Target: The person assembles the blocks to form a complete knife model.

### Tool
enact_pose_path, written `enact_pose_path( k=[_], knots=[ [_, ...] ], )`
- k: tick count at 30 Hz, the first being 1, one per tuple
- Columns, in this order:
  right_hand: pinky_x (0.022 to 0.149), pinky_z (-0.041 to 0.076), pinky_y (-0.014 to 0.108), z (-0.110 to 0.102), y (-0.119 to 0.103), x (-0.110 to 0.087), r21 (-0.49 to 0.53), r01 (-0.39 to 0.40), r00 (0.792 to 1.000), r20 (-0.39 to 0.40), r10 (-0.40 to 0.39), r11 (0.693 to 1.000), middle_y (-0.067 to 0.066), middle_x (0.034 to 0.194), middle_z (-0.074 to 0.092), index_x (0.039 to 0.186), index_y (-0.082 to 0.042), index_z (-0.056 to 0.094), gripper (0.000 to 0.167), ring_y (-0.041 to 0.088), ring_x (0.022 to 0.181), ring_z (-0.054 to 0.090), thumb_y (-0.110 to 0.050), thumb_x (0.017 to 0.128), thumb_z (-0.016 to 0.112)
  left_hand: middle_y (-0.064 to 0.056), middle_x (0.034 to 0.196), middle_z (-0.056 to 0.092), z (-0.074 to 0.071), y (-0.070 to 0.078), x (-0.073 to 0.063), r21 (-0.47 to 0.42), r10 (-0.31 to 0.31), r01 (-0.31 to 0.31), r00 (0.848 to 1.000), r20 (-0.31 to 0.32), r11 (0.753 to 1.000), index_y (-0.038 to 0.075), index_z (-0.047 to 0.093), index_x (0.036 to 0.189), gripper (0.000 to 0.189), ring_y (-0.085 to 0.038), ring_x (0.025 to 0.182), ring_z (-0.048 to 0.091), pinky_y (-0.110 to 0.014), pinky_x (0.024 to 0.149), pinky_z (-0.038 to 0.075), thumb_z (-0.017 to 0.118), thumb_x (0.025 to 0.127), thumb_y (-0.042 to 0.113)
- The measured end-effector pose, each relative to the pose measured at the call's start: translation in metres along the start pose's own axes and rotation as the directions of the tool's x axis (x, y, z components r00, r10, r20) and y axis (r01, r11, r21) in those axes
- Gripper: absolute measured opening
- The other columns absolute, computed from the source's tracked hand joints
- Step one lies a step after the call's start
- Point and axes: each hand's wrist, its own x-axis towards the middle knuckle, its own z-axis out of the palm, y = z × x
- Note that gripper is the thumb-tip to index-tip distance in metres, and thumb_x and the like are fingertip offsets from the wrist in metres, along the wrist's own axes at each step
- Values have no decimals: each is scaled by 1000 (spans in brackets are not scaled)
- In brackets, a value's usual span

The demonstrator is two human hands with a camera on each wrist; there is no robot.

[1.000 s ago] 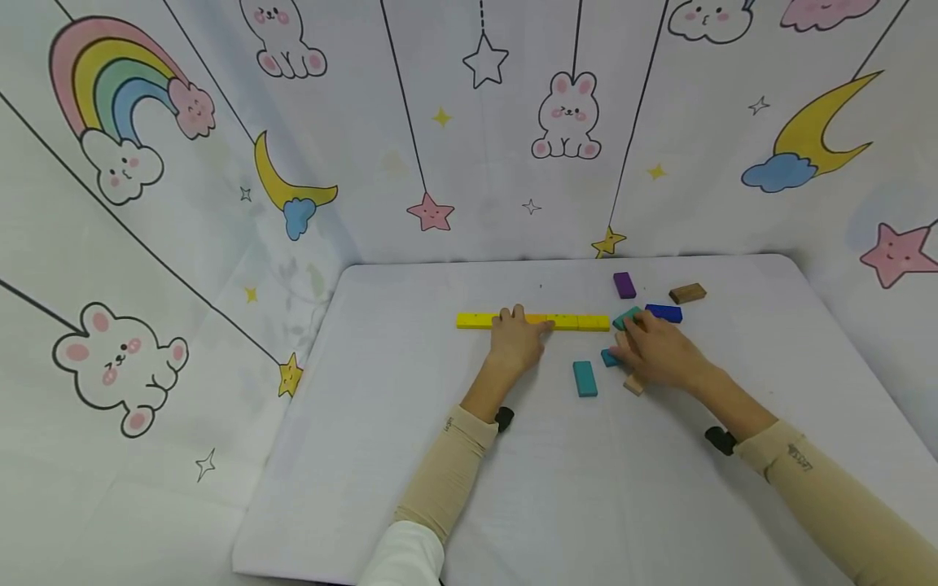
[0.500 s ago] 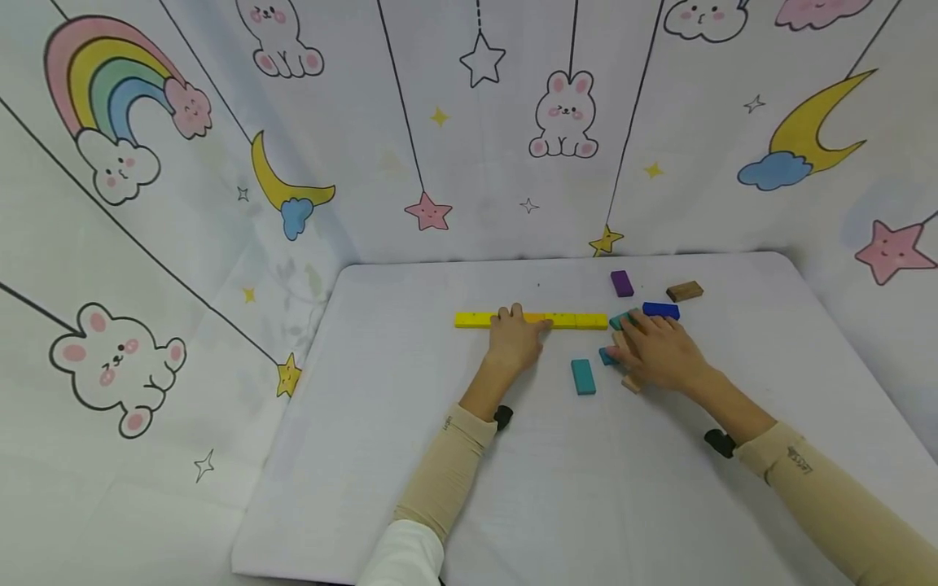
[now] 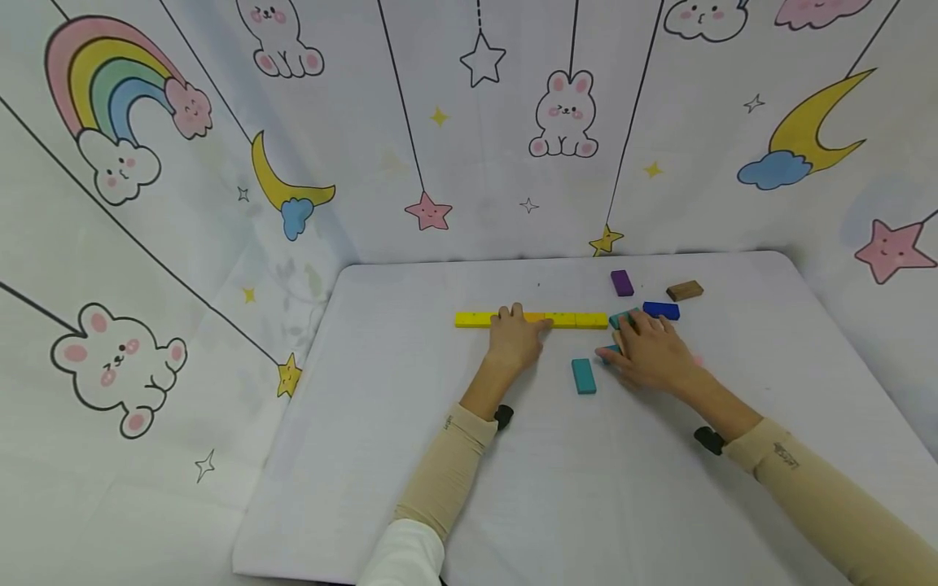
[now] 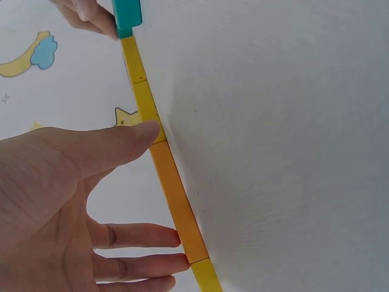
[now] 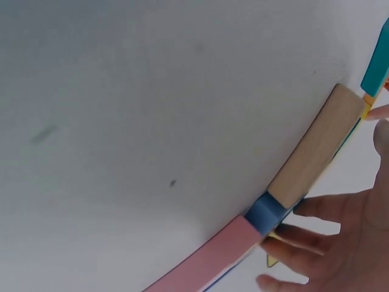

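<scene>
Both hands are at work in the far half of the white-covered table. A straight row of yellow and orange rectangular blocks lies parallel to the far edge. The left hand rests on the row, thumb and fingers spread wide; its thumb touches a yellow block and its fingers an orange block. At the row's right end sits a teal block, at the fingers of the right hand. That hand is also spread wide, fingers at a line of pieces: a pale wooden block, a blue block and a pink block. Firmness of contact cannot be determined.

A second teal block lies apart, on the near side of the row. Toward the far edge are a purple block and, nearer the far right corner, a dark brown wooden block.
</scene>
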Motion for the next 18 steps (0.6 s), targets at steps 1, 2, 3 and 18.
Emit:
enact_pose_path(
  k=[1, 2, 3, 18],
  knots=[
    [117, 15, 75, -1, -2, 0, -8, -9, 1000, 3, 9, 1000, 35, 156, 37, 153, 9, 43, 89, 55, 145, 32, -66, 105, 43, -15, 138, 54, 0, 0, 0, -3, 0, 0, 1000, -1, 1000, 52, 48, 152, 49, -33, 119, 55, -48, 106, 49, 60, 105, 45],
    [116, 15, 76, -2, -3, 0, -15, -20, 1000, 6, 20, 1000, 35, 156, 37, 152, 8, 43, 89, 55, 145, 33, -66, 104, 44, -16, 138, 54, 0, 0, 0, -7, 0, 0, 1000, -3, 1000, 52, 48, 152, 49, -34, 119, 55, -48, 106, 49, 60, 105, 44],
    [116, 15, 77, -2, -6, 1, -22, -29, 1000, 7, 29, 999, 35, 156, 38, 152, 8, 44, 90, 55, 145, 33, -67, 103, 45, -16, 138, 54, 0, 0, 1, -12, 1, -1, 1000, -4, 1000, 52, 48, 152, 49, -34, 119, 54, -48, 106, 49, 59, 105, 43],
    [110, 21, 77, 6, -23, 3, -22, -59, 996, -73, 57, 998, 42, 145, 42, 149, 14, 44, 98, 64, 131, 38, -69, 98, 55, -16, 139, 54, -2, 0, 0, -17, -8, 8, 1000, 1, 1000, 52, 49, 152, 49, -35, 123, 55, -49, 107, 48, 61, 104, 44]
  ],
)
